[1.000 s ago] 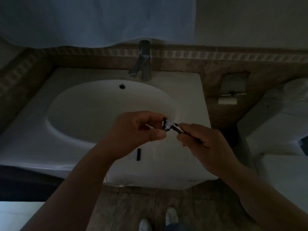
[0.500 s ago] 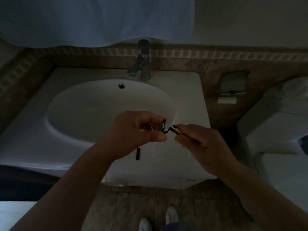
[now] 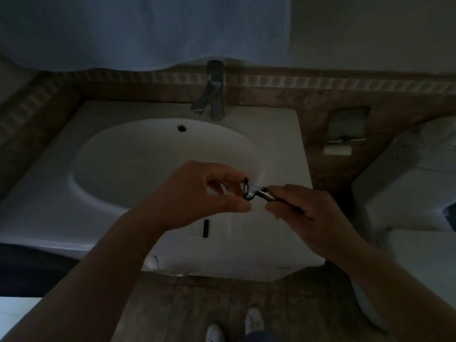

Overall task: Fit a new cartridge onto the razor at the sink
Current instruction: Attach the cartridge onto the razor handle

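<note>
Left hand [image 3: 197, 196]: raised over the front rim of the sink, forefinger and thumb pinched toward the razor head; the forefinger tip touches the top of the cartridge, the thumb sits just below and beside it. Whether this grip truly clamps the cartridge I cannot tell in the dim light.
Right hand [image 3: 313, 215]: closed around the razor handle, fingers wrapped over it, holding it nearly level and pointing left.
Razor [image 3: 262, 193]: silvery metal handle, its neck showing between the two hands, above the right front part of the sink.
Cartridge [image 3: 246, 190]: dark, narrow, standing upright at the left end of the razor, against the neck; whether it is locked on cannot be told.
Sink [image 3: 118, 213]: white, oval bowl, set in a white counter [image 3: 278, 134].
Black strip [image 3: 205, 228]: small, dark, lying upright on the counter's front edge, below the hands and apart from them.
Tap [image 3: 212, 92]: metal, at the back of the bowl, spout turned left.
Overflow hole [image 3: 181, 128]: just under the tap.
Paper holder [image 3: 345, 134]: in the tiled wall, to the right.
Shoes [image 3: 253, 322]: white, on the tiled floor below.
</note>
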Available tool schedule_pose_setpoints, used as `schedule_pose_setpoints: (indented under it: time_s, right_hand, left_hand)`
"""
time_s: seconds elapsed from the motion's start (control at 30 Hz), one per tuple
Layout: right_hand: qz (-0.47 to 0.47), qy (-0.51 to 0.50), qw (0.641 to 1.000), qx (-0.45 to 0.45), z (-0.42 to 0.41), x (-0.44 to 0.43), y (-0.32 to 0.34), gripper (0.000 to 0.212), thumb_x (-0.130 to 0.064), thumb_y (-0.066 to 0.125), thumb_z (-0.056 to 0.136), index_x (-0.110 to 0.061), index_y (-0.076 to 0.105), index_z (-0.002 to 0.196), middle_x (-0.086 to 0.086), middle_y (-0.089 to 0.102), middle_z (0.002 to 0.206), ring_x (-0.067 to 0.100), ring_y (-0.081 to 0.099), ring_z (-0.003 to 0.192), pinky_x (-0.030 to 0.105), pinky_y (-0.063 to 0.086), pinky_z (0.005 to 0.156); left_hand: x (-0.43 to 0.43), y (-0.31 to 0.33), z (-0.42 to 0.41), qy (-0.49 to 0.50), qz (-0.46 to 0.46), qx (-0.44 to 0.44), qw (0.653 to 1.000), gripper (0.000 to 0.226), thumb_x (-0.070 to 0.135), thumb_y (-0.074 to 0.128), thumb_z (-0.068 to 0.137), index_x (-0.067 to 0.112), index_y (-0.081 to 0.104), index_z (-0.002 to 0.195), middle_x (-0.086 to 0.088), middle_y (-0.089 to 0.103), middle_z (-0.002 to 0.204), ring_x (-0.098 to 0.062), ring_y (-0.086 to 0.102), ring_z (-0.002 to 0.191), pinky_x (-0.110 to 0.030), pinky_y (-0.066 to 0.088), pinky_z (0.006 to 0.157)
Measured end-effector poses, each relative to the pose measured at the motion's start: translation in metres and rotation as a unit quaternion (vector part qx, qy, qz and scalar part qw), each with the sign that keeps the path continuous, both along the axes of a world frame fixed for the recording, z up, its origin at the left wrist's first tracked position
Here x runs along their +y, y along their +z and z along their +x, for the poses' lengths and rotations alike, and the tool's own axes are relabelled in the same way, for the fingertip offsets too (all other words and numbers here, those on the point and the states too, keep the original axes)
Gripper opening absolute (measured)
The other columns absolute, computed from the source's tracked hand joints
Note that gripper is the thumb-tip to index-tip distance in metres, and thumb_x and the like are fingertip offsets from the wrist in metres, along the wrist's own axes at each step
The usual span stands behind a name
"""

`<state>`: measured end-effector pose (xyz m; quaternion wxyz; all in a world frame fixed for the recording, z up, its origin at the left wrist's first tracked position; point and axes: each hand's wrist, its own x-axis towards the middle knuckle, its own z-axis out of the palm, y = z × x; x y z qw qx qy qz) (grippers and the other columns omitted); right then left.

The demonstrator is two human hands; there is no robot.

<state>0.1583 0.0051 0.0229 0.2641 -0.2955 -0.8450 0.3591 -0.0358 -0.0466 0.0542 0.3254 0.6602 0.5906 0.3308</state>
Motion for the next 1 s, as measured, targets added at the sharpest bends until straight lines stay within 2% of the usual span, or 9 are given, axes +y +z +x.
schedule_pose_setpoints:
  time_s: [0.17,0.23,0.3,0.47,0.57,0.7,0.8,0.87,1.0]
  right_hand:
    - [-0.031,-0.015,0.999,0.013,0.002,-0.001,-0.001,0.021,-0.024,0.056,0.077,-0.015,0.067,0.093,-0.011,0.06,0.064,-0.003,0.056,0.062,0.006,0.039,0.055]
    - [-0.058,-0.018,0.998,0.021,0.003,0.0,-0.003,0.015,-0.022,0.062,0.078,-0.027,0.066,0.091,-0.015,0.061,0.062,-0.004,0.058,0.059,0.007,0.043,0.055]
    - [-0.092,-0.027,0.995,0.026,0.004,0.005,-0.005,0.027,-0.017,0.067,0.076,-0.04,0.061,0.088,-0.017,0.065,0.061,-0.001,0.061,0.058,0.007,0.045,0.054]
    - [-0.042,-0.024,0.997,-0.054,0.006,0.015,-0.008,0.021,-0.017,0.067,0.076,-0.019,0.068,0.097,-0.018,0.06,0.077,0.002,0.06,0.076,0.015,0.044,0.068]
    - [-0.03,-0.043,0.998,-0.045,0.006,0.017,-0.013,0.018,-0.014,0.066,0.077,-0.016,0.069,0.095,-0.008,0.063,0.08,0.01,0.061,0.078,0.021,0.045,0.07]
    - [-0.031,-0.085,0.996,-0.026,0.002,0.016,-0.025,0.014,-0.01,0.067,0.076,-0.011,0.069,0.089,0.0,0.062,0.081,0.013,0.059,0.078,0.019,0.042,0.069]
    - [-0.109,-0.134,0.985,0.007,0.003,0.021,-0.04,0.012,-0.008,0.066,0.076,-0.01,0.068,0.088,0.002,0.059,0.082,0.008,0.057,0.076,0.015,0.042,0.066]
    - [-0.188,-0.192,0.962,0.047,0.008,0.025,-0.052,0.011,-0.01,0.066,0.077,-0.011,0.068,0.088,-0.002,0.059,0.077,-0.003,0.056,0.065,0.007,0.04,0.056]
    - [-0.233,-0.243,0.939,0.065,0.017,0.03,-0.073,0.017,-0.008,0.067,0.076,-0.009,0.07,0.092,-0.006,0.062,0.076,0.002,0.056,0.068,0.005,0.043,0.057]
  left_hand:
    - [-0.001,-0.001,0.001,-0.008,0.018,-0.003,1.0,0.034,0.05,0.067,0.05,0.043,0.061,0.082,0.038,0.064,0.07,0.012,0.06,0.073,-0.001,0.042,0.066]
    - [-0.002,-0.003,0.0,-0.003,0.025,0.002,1.0,0.034,0.052,0.067,0.05,0.043,0.061,0.082,0.033,0.066,0.069,0.011,0.06,0.074,-0.001,0.043,0.066]
    - [-0.001,-0.006,-0.001,0.004,0.024,0.018,1.0,0.033,0.051,0.068,0.051,0.043,0.06,0.081,0.027,0.065,0.066,0.013,0.059,0.075,0.0,0.042,0.066]
    - [0.002,-0.021,-0.007,0.015,0.02,0.075,0.997,0.033,0.035,0.078,0.06,0.033,0.062,0.089,0.023,0.062,0.076,0.017,0.055,0.078,0.002,0.038,0.069]
    - [0.004,-0.027,-0.007,0.02,0.023,0.103,0.994,0.036,0.037,0.078,0.061,0.028,0.065,0.094,0.022,0.061,0.078,0.013,0.056,0.078,0.0,0.039,0.071]
    - [0.008,-0.038,-0.004,0.034,0.022,0.114,0.993,0.048,0.047,0.075,0.06,0.028,0.062,0.103,0.019,0.06,0.084,0.004,0.057,0.083,-0.009,0.04,0.076]
    - [0.012,-0.054,-0.006,0.049,-0.017,0.083,0.995,0.082,0.055,0.071,0.052,0.03,0.046,0.126,0.017,0.053,0.096,0.003,0.051,0.088,-0.005,0.036,0.073]
    - [0.011,-0.072,-0.01,0.073,-0.046,0.086,0.993,0.096,0.051,0.075,0.052,0.028,0.032,0.135,0.015,0.048,0.105,-0.003,0.047,0.093,-0.016,0.037,0.077]
    - [0.001,-0.109,-0.01,0.106,-0.091,0.116,0.983,0.106,0.047,0.079,0.054,0.027,0.019,0.139,0.008,0.048,0.128,-0.015,0.042,0.112,-0.034,0.043,0.088]
